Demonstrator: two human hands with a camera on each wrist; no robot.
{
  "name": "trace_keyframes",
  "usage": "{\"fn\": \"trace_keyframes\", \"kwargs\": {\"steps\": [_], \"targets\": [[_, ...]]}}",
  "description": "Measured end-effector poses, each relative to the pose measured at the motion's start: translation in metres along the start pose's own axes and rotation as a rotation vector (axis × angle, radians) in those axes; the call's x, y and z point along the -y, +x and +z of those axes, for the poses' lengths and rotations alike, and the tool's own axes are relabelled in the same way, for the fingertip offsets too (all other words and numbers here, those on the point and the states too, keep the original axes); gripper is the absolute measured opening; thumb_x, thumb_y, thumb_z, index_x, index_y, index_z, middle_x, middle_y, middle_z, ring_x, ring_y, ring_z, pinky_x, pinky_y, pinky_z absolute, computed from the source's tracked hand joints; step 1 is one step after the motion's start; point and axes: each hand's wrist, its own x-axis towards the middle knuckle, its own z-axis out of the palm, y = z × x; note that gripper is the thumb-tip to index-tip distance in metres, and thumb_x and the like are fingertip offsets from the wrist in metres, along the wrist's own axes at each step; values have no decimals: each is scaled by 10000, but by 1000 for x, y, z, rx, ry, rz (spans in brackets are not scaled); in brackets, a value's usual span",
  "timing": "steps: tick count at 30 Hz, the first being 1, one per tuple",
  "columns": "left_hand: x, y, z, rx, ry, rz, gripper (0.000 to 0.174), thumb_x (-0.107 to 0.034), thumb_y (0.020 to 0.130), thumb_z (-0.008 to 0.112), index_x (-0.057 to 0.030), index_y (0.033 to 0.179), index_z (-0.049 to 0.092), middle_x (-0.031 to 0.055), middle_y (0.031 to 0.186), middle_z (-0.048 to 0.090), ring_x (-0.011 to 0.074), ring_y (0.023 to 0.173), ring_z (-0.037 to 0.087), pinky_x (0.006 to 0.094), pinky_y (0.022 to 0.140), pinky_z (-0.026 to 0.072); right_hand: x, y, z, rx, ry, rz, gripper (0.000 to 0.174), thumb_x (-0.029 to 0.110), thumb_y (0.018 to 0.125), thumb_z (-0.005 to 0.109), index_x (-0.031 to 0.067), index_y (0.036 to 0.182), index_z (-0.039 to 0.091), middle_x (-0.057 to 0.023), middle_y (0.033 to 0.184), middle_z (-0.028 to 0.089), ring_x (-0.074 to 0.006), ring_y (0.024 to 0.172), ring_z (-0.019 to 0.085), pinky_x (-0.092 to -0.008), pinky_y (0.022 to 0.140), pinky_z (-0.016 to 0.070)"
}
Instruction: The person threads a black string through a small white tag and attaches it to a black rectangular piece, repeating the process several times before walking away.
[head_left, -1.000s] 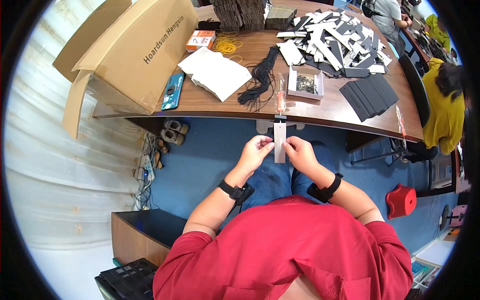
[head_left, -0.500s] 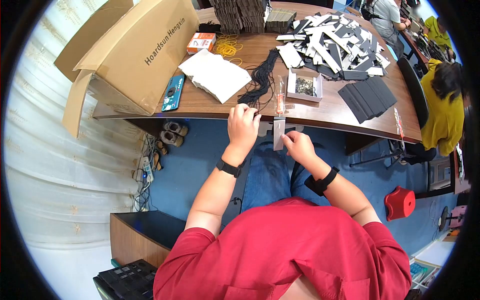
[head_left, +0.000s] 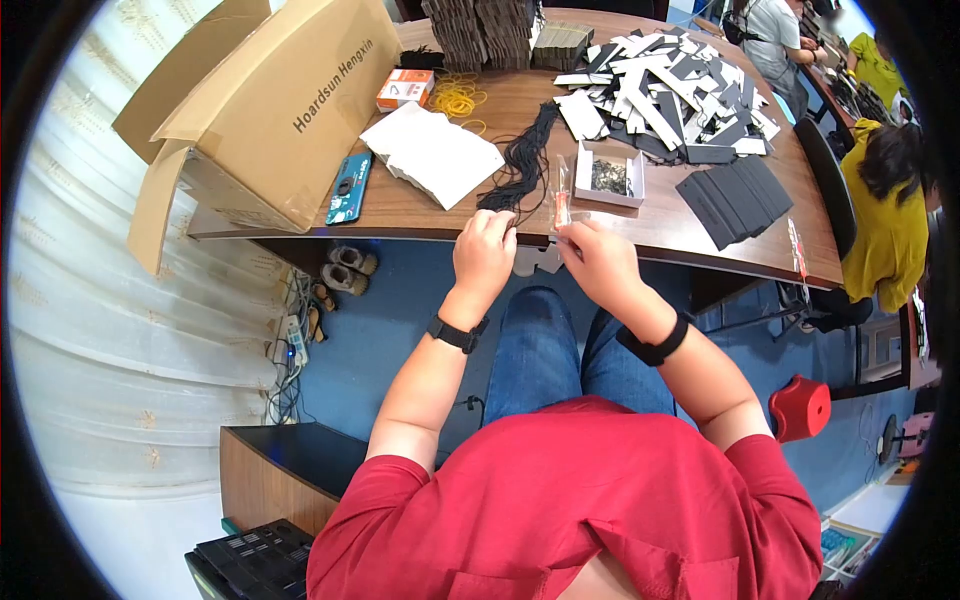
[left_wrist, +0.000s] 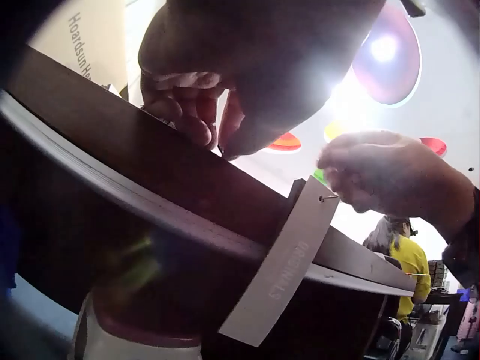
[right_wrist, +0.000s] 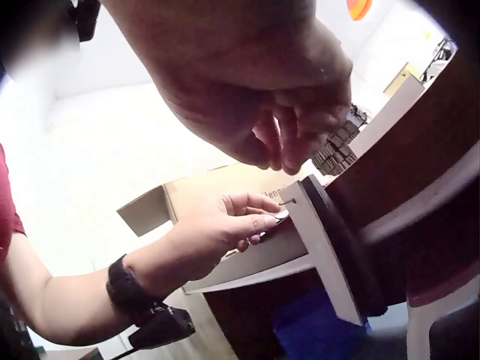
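Note:
My left hand (head_left: 485, 255) is at the table's front edge, fingertips together at the loose end of a bundle of black cords (head_left: 525, 160), pinching a cord. A pale tag (left_wrist: 281, 262) with faint lettering hangs from a thin metal pin (right_wrist: 288, 201) through the hole near its top. The pin juts out past the table edge, in line with an orange-handled tool (head_left: 561, 205) taped down on the tabletop. My right hand (head_left: 605, 262) is just over the pin, fingers curled; I cannot tell whether they hold anything. In the head view it hides the tag.
A white box of small dark pieces (head_left: 612, 175) stands right of the tool, black cards (head_left: 735, 197) beyond it. White sheets (head_left: 430, 150), yellow rubber bands (head_left: 457, 95) and a big cardboard box (head_left: 280, 110) are to the left. Black and white strips (head_left: 665, 90) are heaped behind.
The left hand left the tag for the cord ends by half a second ago and has stayed there since. The right hand has moved up from the tag's side to the pin.

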Motion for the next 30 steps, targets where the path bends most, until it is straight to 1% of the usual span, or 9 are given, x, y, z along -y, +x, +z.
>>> {"fn": "trace_keyframes", "kwargs": {"steps": [3, 6, 11, 15, 18, 21, 23, 28, 30], "targets": [[0, 3, -3, 79, 39, 39, 86, -98, 774, 643, -84, 850, 681, 79, 831, 575, 272, 792, 586, 387, 669, 484, 7, 24, 15, -115, -5, -184, 109, 158, 729, 672, 101, 821, 655, -70, 825, 594, -289, 786, 611, -371, 646, 511], [3, 2, -4, 112, 20, 12, 115, -84, 776, 648, -75, 878, 700, 85, 839, 580, 265, 795, 589, 360, 679, 483, -2, 32, 41, -85, -153, -286, 152, 179, 708, 689, 90, 826, 658, -62, 828, 583, -283, 841, 595, -358, 674, 512], [4, 5, -4, 111, -3, -51, 93, -97, 785, 644, -69, 851, 704, 78, 840, 575, 258, 785, 589, 353, 664, 480, -1, 29, 49, -51, -356, -330, 49, 110, 689, 594, 100, 734, 612, -40, 793, 557, -226, 832, 558, -342, 707, 455], [5, 7, -2, 121, 11, -56, 87, -112, 787, 645, -67, 834, 702, 78, 843, 569, 256, 787, 586, 355, 675, 477, 5, 27, 41, -74, -356, -415, 59, 117, 688, 600, 107, 745, 604, -18, 778, 552, -204, 809, 545, -348, 762, 421], [4, 9, -3, 110, 36, -50, 72, -118, 778, 650, -77, 815, 696, 81, 829, 561, 263, 796, 580, 366, 678, 480, 7, 32, 35, -146, -224, -424, 67, 127, 686, 625, 105, 747, 606, -27, 764, 570, -214, 782, 559, -358, 717, 429], [5, 8, 1, 79, 83, -8, 53, -113, 771, 652, -78, 792, 684, 88, 816, 550, 276, 805, 576, 387, 673, 486, 10, 40, 10, -276, 245, -177, 85, 56, 721, 670, 80, 792, 630, -65, 744, 619, -229, 703, 609, -338, 612, 475], [4, 7, 0, 65, 68, -6, 49, -111, 770, 652, -74, 785, 682, 86, 814, 550, 275, 801, 574, 388, 669, 485, 13, 40, -21, -274, 705, 148, 41, 74, 848, 629, 34, 853, 635, -22, 751, 623, -85, 691, 571, -237, 600, 461], [3, 7, 1, 57, 46, -23, 52, -109, 776, 647, -74, 786, 683, 76, 804, 549, 268, 797, 571, 385, 671, 482, -2, 35, -102, -498, 1335, 184, 30, 53, 905, 563, 32, 921, 577, -69, 820, 633, -73, 628, 522, -177, 560, 408], [7, 6, 3, 107, -15, -83, 218, -87, 744, 649, -71, 961, 639, 109, 928, 545, 298, 886, 558, 383, 763, 476, -3, 26, -114, -442, 1459, 232, 31, 62, 896, 575, 32, 903, 572, -63, 789, 615, -68, 577, 492, -182, 515, 393]]}}
